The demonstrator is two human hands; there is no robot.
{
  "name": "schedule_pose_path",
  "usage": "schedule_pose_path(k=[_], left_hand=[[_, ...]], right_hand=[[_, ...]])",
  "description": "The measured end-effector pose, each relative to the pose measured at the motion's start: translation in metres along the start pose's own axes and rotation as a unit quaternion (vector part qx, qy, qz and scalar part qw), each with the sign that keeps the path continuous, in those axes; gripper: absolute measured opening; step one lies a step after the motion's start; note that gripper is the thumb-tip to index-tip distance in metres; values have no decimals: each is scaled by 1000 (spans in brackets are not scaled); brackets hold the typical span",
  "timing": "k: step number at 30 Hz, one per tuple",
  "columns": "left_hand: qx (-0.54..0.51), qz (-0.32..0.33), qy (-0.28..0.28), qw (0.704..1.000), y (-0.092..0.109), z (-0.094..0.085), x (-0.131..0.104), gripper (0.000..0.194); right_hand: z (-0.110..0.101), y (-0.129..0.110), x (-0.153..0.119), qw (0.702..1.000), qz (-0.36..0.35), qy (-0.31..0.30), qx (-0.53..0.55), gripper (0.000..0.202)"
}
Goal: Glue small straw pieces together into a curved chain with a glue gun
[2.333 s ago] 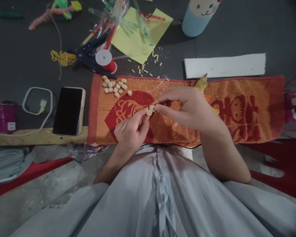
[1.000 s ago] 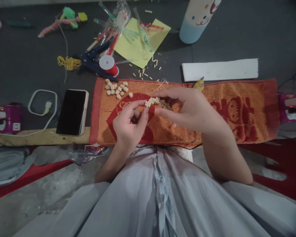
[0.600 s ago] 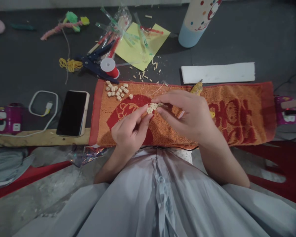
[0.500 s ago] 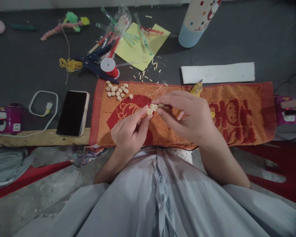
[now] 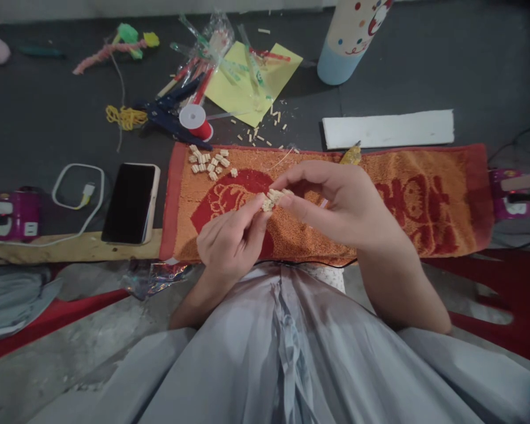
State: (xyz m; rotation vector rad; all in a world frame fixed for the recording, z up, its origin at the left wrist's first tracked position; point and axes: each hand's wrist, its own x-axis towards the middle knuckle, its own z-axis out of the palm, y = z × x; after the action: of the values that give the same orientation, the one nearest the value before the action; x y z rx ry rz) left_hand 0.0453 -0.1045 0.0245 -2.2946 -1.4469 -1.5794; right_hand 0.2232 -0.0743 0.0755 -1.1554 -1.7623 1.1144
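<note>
Between my two hands sits a small cluster of pale wooden stick pieces (image 5: 271, 199), over the orange and red towel (image 5: 428, 235). My left hand (image 5: 232, 238) pinches its left side between thumb and index finger. From the right, thumb and fingers of my right hand (image 5: 347, 203) are closed on the same cluster, hiding part of it. At the towel's upper left lies a heap of similar small pale bundles (image 5: 205, 162). A thin pale thread (image 5: 282, 159) runs across the towel above my hands. Behind my right hand a yellow object (image 5: 352, 154) partly shows.
A phone (image 5: 130, 203) and white cable (image 5: 101, 188) lie left of the towel. Beyond it are a red thread spool (image 5: 196, 122), dark blue pliers (image 5: 168, 115), a yellow paper (image 5: 223, 88) with plastic wrappers, stick scraps (image 5: 260, 138), a white strip (image 5: 388, 129) and a bottle (image 5: 347, 47).
My right hand has turned slightly, its thumb now lying across the right end of the cluster. The cluster is tilted a little differently. My left hand stays nearly in place.
</note>
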Motion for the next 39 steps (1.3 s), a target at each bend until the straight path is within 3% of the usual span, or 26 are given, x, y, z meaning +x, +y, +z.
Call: schedule_pose_path(k=[5,11,24,39], left_hand=[[7,-1,-18,1000,-1,1,-1,21],[-2,6,-12,1000,-1,2,0,17],[61,17,-32,997,-2,1,-1,16],[29,42,-25,998,-3,1,-1,23]], right_hand=[[-7,-1,11,993,54,-72,77,16],[-10,-2,16,987,82,-109,82,21],[-8,4,15,987,69,-116,83,22],[-9,2,15,991,44,-118,48,16]])
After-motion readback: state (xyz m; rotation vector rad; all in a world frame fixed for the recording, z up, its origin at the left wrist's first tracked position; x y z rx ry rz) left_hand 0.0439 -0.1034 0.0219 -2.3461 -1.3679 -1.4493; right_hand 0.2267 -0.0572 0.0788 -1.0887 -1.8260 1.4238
